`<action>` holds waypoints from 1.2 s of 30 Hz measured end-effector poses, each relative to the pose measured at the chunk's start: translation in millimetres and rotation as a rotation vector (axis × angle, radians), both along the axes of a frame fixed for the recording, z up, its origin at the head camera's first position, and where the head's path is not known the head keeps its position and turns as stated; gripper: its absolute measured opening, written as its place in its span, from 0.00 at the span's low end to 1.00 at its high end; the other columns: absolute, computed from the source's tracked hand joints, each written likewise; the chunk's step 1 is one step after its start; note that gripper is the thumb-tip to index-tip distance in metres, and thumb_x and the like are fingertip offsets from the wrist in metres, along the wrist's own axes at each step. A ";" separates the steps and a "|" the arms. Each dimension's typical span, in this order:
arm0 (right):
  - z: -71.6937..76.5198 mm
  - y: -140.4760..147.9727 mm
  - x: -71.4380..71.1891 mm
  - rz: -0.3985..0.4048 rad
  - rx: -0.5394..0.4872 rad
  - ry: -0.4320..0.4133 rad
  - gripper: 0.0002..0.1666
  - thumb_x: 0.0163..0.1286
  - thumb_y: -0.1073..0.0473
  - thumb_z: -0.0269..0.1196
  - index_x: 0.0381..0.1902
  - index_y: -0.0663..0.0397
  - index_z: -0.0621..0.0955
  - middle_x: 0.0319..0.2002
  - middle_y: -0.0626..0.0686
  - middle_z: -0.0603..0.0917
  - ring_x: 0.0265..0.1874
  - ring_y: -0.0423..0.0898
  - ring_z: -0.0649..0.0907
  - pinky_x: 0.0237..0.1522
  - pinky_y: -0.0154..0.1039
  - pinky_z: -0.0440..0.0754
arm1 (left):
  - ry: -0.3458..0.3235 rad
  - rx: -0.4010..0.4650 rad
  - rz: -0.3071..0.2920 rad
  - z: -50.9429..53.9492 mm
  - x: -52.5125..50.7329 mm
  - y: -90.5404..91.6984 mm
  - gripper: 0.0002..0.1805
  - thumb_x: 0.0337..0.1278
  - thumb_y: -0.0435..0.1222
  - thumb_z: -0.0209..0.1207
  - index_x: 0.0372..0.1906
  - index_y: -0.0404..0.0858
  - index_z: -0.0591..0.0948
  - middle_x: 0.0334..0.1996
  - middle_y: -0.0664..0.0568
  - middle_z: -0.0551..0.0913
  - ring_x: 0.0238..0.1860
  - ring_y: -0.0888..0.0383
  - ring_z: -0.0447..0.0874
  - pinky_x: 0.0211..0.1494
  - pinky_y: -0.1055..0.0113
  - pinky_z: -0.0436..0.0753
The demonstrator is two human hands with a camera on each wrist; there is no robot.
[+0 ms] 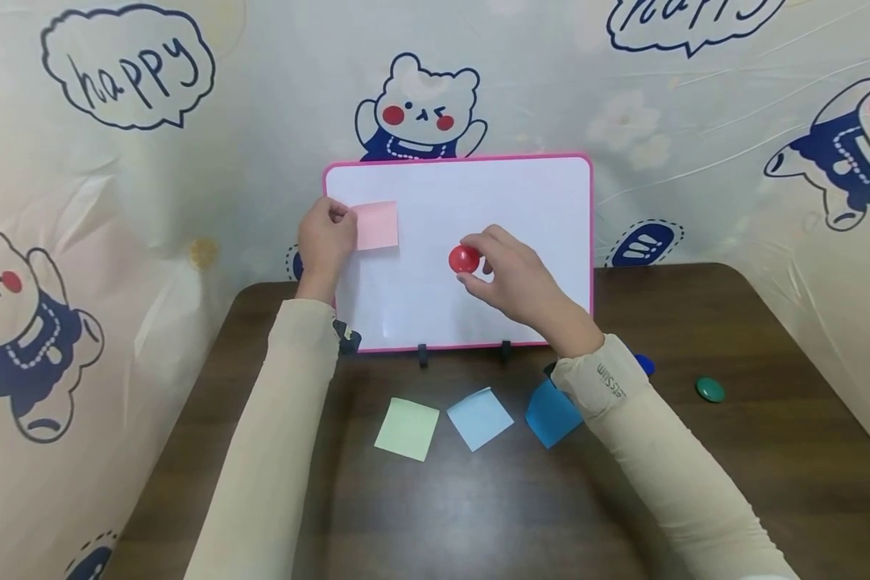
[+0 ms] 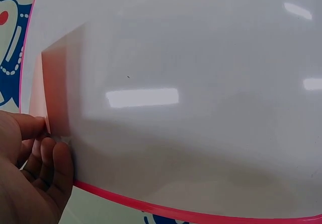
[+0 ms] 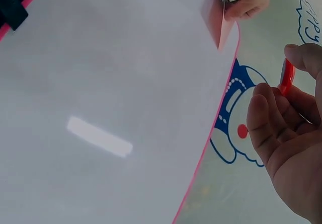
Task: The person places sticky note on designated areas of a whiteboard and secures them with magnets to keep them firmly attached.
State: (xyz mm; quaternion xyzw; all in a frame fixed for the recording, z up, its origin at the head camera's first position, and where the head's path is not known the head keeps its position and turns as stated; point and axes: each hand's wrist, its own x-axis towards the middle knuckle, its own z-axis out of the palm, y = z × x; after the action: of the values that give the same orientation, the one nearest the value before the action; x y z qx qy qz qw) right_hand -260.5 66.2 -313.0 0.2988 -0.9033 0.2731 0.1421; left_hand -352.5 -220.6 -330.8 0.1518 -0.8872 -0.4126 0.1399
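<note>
Near the upper left of the whiteboard (image 1: 435, 298), my left hand (image 1: 328, 242) pinches the left edge of a pink sticky note (image 1: 379, 226). In the left wrist view the note (image 2: 56, 88) stands at an angle to the board surface, between thumb and fingers. My right hand (image 1: 515, 278) holds a round red magnet (image 1: 464, 259) between thumb and fingertips, in front of the middle of the board. The right wrist view shows the magnet (image 3: 287, 77) edge-on, apart from the board.
On the brown table (image 1: 435, 515) lie a green note (image 1: 408, 428), a light blue note (image 1: 480, 419) and a darker blue note (image 1: 553, 412), partly behind the right sleeve. A green magnet (image 1: 710, 390) and a half-hidden blue magnet (image 1: 645, 364) are at the right. Black stand feet (image 1: 423, 355) support the board.
</note>
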 end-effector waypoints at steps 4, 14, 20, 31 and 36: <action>3.3 -8.0 -4.3 0.005 0.003 -0.018 0.35 0.57 0.55 0.78 0.60 0.58 0.78 0.51 0.56 0.79 0.45 0.51 0.81 0.45 0.41 0.84 | 0.011 -0.008 -0.004 -0.6 -0.1 -0.2 0.17 0.74 0.48 0.51 0.55 0.43 0.78 0.47 0.50 0.79 0.45 0.54 0.78 0.51 0.66 0.81; 9.1 -35.1 -18.5 0.013 0.045 -0.024 0.33 0.61 0.53 0.76 0.61 0.58 0.78 0.51 0.55 0.79 0.47 0.49 0.80 0.47 0.39 0.83 | 0.009 0.001 0.001 -1.3 0.2 -1.0 0.18 0.74 0.49 0.51 0.56 0.43 0.78 0.47 0.50 0.79 0.45 0.54 0.78 0.51 0.67 0.81; 12.7 -49.0 -23.6 0.027 0.086 -0.018 0.34 0.61 0.52 0.75 0.62 0.56 0.78 0.52 0.54 0.79 0.50 0.47 0.79 0.51 0.39 0.82 | 0.013 0.005 0.007 -0.5 1.0 -0.6 0.18 0.74 0.49 0.51 0.56 0.43 0.78 0.47 0.51 0.79 0.45 0.55 0.78 0.51 0.66 0.81; 25.0 -67.0 -36.5 0.011 0.129 -0.014 0.34 0.61 0.51 0.75 0.63 0.53 0.77 0.52 0.52 0.79 0.50 0.44 0.79 0.52 0.36 0.81 | 0.041 0.014 -0.001 -2.7 -1.2 1.3 0.17 0.73 0.50 0.52 0.54 0.43 0.78 0.46 0.51 0.79 0.44 0.55 0.78 0.49 0.67 0.82; 30.1 -77.3 -46.5 0.018 0.147 -0.039 0.34 0.64 0.49 0.72 0.65 0.52 0.76 0.53 0.51 0.79 0.51 0.43 0.79 0.52 0.34 0.80 | 0.025 0.010 0.009 0.1 -2.9 2.5 0.17 0.73 0.50 0.52 0.54 0.43 0.78 0.46 0.51 0.79 0.44 0.56 0.78 0.49 0.68 0.81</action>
State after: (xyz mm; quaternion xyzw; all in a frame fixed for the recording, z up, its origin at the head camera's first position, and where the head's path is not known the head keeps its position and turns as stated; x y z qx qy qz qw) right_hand -307.0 -11.1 -283.0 0.3112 -0.9208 0.2129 0.0997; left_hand -355.4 -218.1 -330.7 0.1514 -0.8825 -0.4184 0.1522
